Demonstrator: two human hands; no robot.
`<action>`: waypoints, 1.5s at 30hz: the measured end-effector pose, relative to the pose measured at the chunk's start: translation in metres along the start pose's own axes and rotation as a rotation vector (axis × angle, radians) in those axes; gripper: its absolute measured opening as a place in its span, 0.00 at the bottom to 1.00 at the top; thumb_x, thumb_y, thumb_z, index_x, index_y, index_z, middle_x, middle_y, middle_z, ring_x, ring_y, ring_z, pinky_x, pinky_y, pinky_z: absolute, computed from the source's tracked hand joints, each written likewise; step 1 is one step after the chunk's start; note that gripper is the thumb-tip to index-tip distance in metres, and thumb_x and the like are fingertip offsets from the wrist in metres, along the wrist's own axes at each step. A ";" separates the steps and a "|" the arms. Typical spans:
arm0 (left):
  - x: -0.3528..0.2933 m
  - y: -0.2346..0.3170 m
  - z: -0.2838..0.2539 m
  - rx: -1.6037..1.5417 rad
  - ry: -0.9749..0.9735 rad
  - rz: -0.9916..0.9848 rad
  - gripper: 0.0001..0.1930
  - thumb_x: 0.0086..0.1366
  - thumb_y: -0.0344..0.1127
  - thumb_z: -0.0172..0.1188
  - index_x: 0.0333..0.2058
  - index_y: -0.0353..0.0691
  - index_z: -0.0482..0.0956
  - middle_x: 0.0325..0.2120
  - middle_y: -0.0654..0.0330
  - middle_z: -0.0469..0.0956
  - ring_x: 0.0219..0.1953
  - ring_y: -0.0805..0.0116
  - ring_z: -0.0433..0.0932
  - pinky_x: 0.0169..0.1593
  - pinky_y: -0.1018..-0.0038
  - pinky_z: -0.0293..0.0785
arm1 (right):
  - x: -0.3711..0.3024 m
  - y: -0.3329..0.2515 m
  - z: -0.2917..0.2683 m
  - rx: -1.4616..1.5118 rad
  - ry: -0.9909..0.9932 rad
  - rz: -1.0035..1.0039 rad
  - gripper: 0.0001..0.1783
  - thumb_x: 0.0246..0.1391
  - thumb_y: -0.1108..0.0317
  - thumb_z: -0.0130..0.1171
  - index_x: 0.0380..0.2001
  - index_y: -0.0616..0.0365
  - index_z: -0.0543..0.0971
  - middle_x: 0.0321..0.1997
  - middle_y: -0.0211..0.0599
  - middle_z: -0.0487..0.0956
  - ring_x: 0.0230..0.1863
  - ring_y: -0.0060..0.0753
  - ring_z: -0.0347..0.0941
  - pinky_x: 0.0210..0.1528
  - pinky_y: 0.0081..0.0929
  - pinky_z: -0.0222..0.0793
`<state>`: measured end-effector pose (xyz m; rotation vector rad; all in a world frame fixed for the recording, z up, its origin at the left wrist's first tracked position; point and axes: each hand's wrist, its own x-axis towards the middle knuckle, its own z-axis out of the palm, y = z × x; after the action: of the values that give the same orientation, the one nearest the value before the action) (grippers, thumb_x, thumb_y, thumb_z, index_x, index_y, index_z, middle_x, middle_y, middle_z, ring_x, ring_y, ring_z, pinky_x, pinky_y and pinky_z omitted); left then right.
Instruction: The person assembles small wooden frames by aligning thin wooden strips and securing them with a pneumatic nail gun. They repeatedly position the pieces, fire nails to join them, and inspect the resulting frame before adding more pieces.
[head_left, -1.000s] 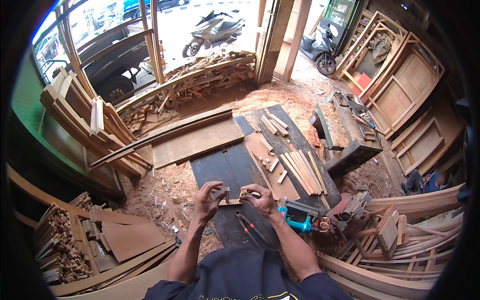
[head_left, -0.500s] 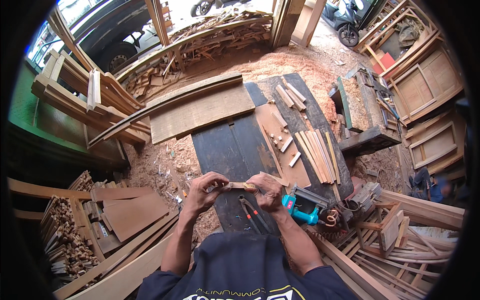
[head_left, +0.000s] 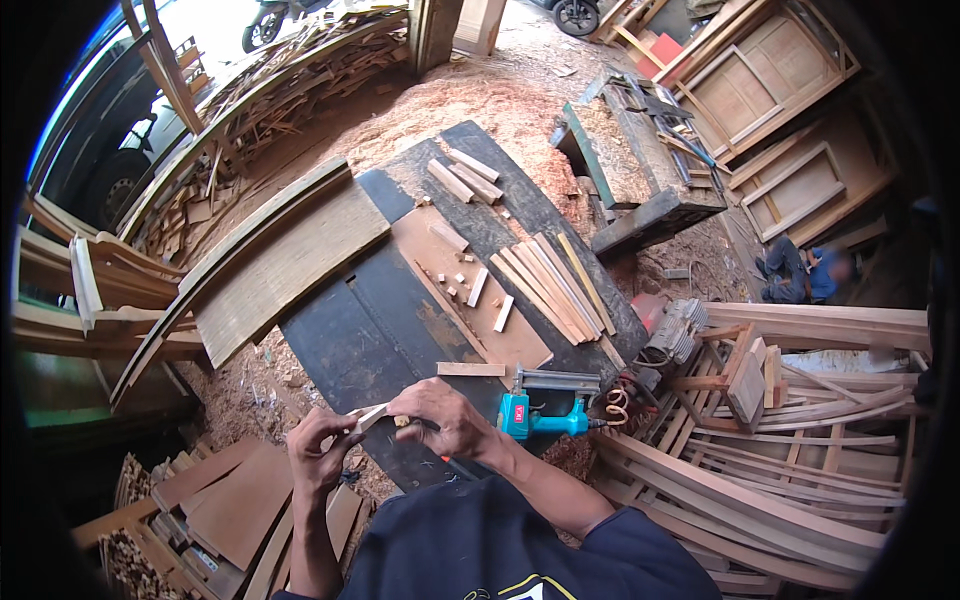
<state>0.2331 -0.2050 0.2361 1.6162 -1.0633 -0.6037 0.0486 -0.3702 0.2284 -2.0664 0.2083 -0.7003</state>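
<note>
The left hand (head_left: pixel 315 445) is pinching the near end of a short wood stick (head_left: pixel 371 417) between thumb and fingers. The stick is sitting in the air above the near edge of the dark table (head_left: pixel 330 325), sloping up to the right. The right hand (head_left: pixel 445 412) is bending over the far end, and its fingers are tucking in a small yellowish block (head_left: pixel 402 422). The fingers are hiding part of the block, so I cannot tell if it is touching the stick. Both hands are working close together in front of the chest, maybe because small bits are easier to see and keep steady there.

A loose flat piece of wood (head_left: pixel 470 369) is lying just past the right hand. The teal nail gun (head_left: pixel 542 417) is lying on its side to the right, perhaps so that the right hand is having an easy reach. Long thin strips (head_left: pixel 548 287) are lying side by side farther off, likely to keep them tidy. Short pieces (head_left: pixel 503 313) and tiny blocks are resting on a brown board (head_left: pixel 522 352), which is probably keeping them together
</note>
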 end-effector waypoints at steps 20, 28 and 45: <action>0.000 -0.007 0.010 -0.218 0.205 -0.082 0.16 0.61 0.36 0.69 0.44 0.33 0.81 0.39 0.56 0.80 0.38 0.70 0.77 0.42 0.76 0.73 | -0.165 0.222 -0.186 -0.957 0.162 0.940 0.12 0.53 0.61 0.64 0.36 0.58 0.80 0.45 0.43 0.76 0.53 0.48 0.71 0.56 0.46 0.67; -0.007 -0.020 0.015 -0.343 0.334 -0.077 0.19 0.64 0.37 0.64 0.51 0.35 0.76 0.39 0.55 0.80 0.35 0.73 0.75 0.38 0.79 0.73 | -0.164 0.204 -0.163 -1.049 0.217 0.830 0.15 0.55 0.63 0.63 0.44 0.55 0.78 0.47 0.44 0.76 0.52 0.51 0.73 0.56 0.46 0.66; -0.031 -0.025 0.028 -0.389 0.451 -0.086 0.13 0.69 0.26 0.57 0.51 0.34 0.76 0.43 0.54 0.82 0.47 0.66 0.79 0.54 0.70 0.73 | -0.038 0.104 -0.058 -0.448 -0.321 0.681 0.18 0.54 0.60 0.65 0.44 0.60 0.78 0.39 0.53 0.81 0.44 0.54 0.80 0.44 0.46 0.76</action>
<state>0.2038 -0.1904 0.1997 1.3694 -0.5091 -0.4388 -0.0023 -0.4554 0.1523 -2.2778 0.8944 0.1091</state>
